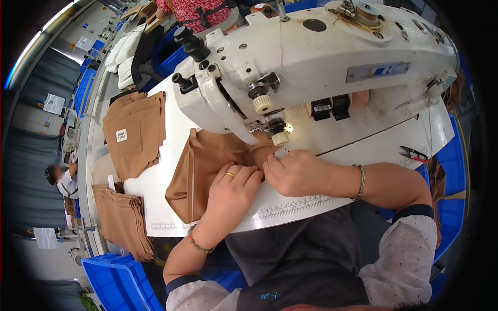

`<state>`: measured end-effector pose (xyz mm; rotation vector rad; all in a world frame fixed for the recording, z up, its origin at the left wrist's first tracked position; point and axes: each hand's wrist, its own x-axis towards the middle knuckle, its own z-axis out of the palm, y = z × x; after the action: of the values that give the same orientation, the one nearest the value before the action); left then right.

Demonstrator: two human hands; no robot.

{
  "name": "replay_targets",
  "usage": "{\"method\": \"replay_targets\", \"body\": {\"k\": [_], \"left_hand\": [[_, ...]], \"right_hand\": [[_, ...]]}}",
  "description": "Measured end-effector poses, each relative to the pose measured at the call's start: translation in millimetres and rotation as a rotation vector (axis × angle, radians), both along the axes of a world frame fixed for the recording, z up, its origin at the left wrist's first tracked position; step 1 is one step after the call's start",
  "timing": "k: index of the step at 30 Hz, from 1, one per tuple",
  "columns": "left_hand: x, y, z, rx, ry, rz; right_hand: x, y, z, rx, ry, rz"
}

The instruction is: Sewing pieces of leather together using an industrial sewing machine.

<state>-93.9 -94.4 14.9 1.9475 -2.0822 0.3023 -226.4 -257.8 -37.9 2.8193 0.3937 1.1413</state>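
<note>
Brown cloth [181, 189] is spread in loose folds on the white worktop [241, 222], its upper part lying under the head of a sewing machine [311, 52] and its lower corner near the front edge. By the left hand [233, 189] the cloth is covered; its fingers are bent and set close together, though whether fabric is gripped cannot be told. By the right hand [293, 173], just beside it, the cloth's right edge is pinched, with the fingers drawn closed. Both hands are set just in front of the presser-foot area, so little space is left between them and the machine head. More room is offered to the right, where white surface is seen between the forearm and the machine's base, up to the thread snips [413, 154] near the right edge. On the left, a narrow white strip is left between the cloth and the brown pocketed panels [134, 137]; a folded brown stack [122, 220] is placed nearer the front. The front edge is marked by a printed ruler [290, 208] and crossed by both forearms.
</note>
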Motion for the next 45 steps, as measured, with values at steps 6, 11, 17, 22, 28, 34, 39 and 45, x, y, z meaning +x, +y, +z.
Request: {"method": "replay_targets", "body": {"k": [6, 11, 17, 22, 28, 34, 39, 45], "left_hand": [[0.6, -13.8, 17.5, -0.033, 0.188, 0.058], [9.5, -20.8, -24.5, -0.022, 0.108, 0.07], [10.6, -23.8, -29.5, -0.083, 0.059, 0.057], [23.6, -33.0, -34.8, -0.059, -0.001, 0.089], [37.8, -49.0, -38.0, -0.114, 0.059, 0.119], [54.1, -64.6, -40.1, -0.194, 0.075, 0.082], [56.2, -67.2, -39.4, -0.152, 0.125, 0.13], [50.4, -68.7, -36.0, -0.21, 0.077, 0.108]], "right_hand": [[-8.9, 18.6, 4.1, -0.093, 0.163, -0.085], [-15.0, 22.4, 4.0, -0.074, 0.226, -0.042], [-13.4, 22.0, 1.5, -0.068, 0.25, -0.086], [-1.0, 16.0, -9.5, 0.021, 0.192, -0.117], [15.2, 8.0, -18.5, 0.085, 0.092, -0.157], [17.3, 1.6, -18.1, 0.075, 0.095, -0.129], [12.3, 0.8, -6.9, 0.03, 0.204, -0.153], [8.4, 0.3, -6.6, 0.003, 0.323, -0.158]]}}
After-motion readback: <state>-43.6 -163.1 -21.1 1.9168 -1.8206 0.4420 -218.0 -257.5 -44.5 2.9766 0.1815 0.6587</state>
